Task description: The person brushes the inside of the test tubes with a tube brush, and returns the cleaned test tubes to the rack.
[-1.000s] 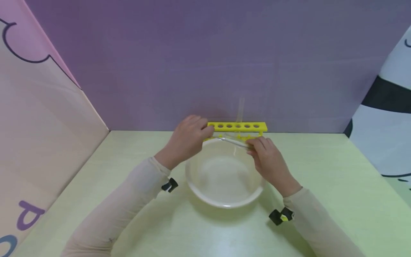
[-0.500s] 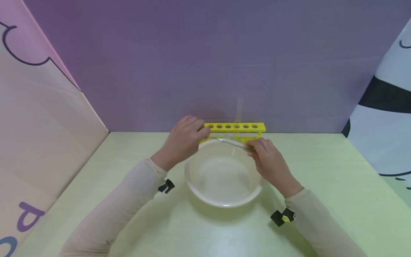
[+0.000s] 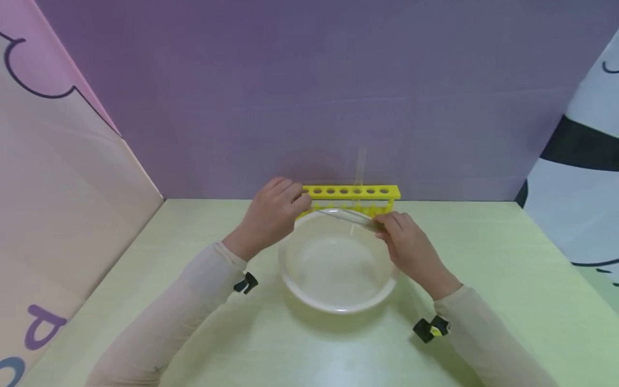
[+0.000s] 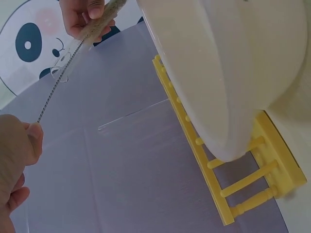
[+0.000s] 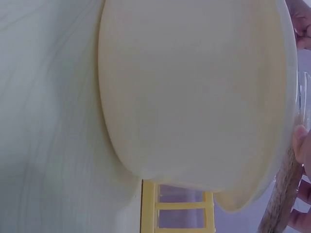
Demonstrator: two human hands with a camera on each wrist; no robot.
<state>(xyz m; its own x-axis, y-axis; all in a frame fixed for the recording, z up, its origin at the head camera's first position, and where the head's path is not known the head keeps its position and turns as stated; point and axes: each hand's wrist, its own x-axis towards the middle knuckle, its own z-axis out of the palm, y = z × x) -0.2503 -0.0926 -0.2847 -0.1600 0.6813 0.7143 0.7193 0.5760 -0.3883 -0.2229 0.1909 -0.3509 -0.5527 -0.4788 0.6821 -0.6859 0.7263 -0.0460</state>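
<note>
My left hand (image 3: 273, 215) pinches the thin twisted-wire handle of a test tube brush (image 4: 57, 85). That wire runs into the mouth of a clear test tube (image 4: 62, 68), which my right hand (image 3: 411, 250) holds between thumb and fingers. Brown bristles (image 5: 282, 199) show inside the tube at my right fingers. Both hands are above the far rim of a white basin (image 3: 338, 309), with the tube tilted between them. The tube's far end is partly hidden by my right hand in the head view.
Behind the basin stands a yellow test tube rack (image 3: 350, 192) with a row of holes. One clear tube (image 3: 360, 167) stands upright in it. The basin sits on a pale table (image 3: 203, 231), against a purple back panel (image 3: 290, 97) with printed side panels.
My left hand has drifted left and slightly down, away from my right hand. The right hand has shifted a little right and down, still holding the test tube.
</note>
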